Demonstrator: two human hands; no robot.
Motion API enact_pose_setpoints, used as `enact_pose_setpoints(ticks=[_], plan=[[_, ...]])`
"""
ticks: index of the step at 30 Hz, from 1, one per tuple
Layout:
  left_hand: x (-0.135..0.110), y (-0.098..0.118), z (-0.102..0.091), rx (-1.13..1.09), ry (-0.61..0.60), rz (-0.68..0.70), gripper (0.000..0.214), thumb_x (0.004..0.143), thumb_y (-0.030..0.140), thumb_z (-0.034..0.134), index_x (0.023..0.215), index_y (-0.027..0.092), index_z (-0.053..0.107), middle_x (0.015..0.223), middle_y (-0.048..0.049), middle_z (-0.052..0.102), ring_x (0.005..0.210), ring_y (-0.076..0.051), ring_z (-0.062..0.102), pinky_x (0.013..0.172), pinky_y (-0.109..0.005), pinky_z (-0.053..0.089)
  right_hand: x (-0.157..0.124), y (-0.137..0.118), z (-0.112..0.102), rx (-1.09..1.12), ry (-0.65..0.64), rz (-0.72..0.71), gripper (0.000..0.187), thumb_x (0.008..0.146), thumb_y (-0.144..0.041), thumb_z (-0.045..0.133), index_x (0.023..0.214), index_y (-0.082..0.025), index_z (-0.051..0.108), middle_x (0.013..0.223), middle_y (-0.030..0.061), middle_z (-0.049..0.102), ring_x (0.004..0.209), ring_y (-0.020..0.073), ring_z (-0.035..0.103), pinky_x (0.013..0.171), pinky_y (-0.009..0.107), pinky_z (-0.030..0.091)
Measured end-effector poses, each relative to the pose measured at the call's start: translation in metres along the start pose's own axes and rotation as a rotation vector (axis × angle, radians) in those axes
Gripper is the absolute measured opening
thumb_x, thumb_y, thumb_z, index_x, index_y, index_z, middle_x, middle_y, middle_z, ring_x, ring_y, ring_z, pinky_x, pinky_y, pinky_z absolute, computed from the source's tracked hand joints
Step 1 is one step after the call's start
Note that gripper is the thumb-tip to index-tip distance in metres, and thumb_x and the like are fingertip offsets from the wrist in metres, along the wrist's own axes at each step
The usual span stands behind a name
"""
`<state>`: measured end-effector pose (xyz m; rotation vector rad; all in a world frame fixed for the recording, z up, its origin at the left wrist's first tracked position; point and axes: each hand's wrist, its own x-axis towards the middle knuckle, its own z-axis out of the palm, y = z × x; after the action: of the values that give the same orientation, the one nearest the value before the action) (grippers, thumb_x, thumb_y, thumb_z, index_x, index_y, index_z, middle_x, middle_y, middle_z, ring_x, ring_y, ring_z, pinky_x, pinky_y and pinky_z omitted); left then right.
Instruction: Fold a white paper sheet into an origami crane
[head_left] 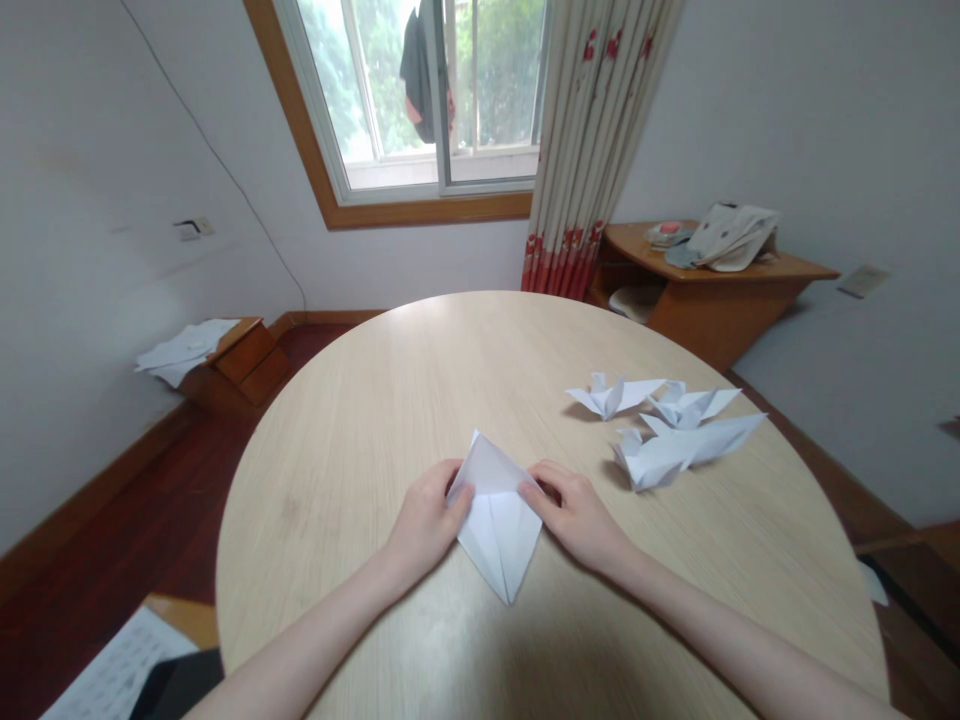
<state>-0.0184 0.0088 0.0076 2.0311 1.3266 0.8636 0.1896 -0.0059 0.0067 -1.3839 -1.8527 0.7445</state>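
A white sheet of paper point(496, 515), folded into a kite-like shape with a point toward me, lies on the round wooden table point(360, 430). My left hand point(426, 522) pinches its left edge, with the fingers curled and pressed onto the fold. At the paper's right edge my right hand point(574, 512) does the same, fingertips closed on the upper flap. Both hands rest on the tabletop, one on each side of the paper.
Three finished folded paper birds point(667, 430) sit on the table to the right. A wooden corner desk point(697, 285) with papers stands behind, a low drawer unit point(240, 360) at the left wall. Curtain and window are at the back.
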Motion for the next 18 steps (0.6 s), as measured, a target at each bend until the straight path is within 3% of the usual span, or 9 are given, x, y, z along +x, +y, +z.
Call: enact_pose_setpoints(ticks=[8, 14, 18], plan=[[0.0012, -0.0014, 0.0003, -0.042, 0.014, -0.04, 0.023, 0.088, 0.026, 0.045, 0.098, 0.016, 0.063, 0.094, -0.007, 0.07, 0.087, -0.022, 0.064, 0.081, -0.035, 0.05, -0.0032, -0.0018, -0.0011, 0.007, 0.012, 0.007, 0.028, 0.092, -0.039, 0.043, 0.093, -0.019, 0.062, 0.076, 0.0045, 0.066, 0.066, 0.0184, 0.058, 0.061, 0.029, 0.042], [0.0028, -0.0036, 0.0009, -0.131, 0.018, -0.098, 0.024, 0.086, 0.023, 0.047, 0.102, 0.016, 0.064, 0.098, -0.0067, 0.071, 0.088, -0.021, 0.064, 0.082, -0.033, 0.049, -0.0075, -0.0007, -0.0006, 0.016, 0.016, -0.081, 0.03, 0.093, -0.036, 0.041, 0.11, -0.018, 0.058, 0.077, 0.005, 0.067, 0.066, 0.0177, 0.06, 0.062, 0.028, 0.046], [0.0038, -0.0047, 0.0014, -0.171, 0.021, -0.121, 0.024, 0.085, 0.023, 0.049, 0.101, 0.015, 0.065, 0.098, -0.0066, 0.071, 0.087, -0.02, 0.065, 0.082, -0.032, 0.049, -0.0082, 0.0008, 0.0002, 0.006, 0.092, -0.154, 0.027, 0.092, -0.032, 0.043, 0.111, -0.018, 0.056, 0.086, 0.007, 0.068, 0.071, 0.018, 0.061, 0.066, 0.029, 0.048]])
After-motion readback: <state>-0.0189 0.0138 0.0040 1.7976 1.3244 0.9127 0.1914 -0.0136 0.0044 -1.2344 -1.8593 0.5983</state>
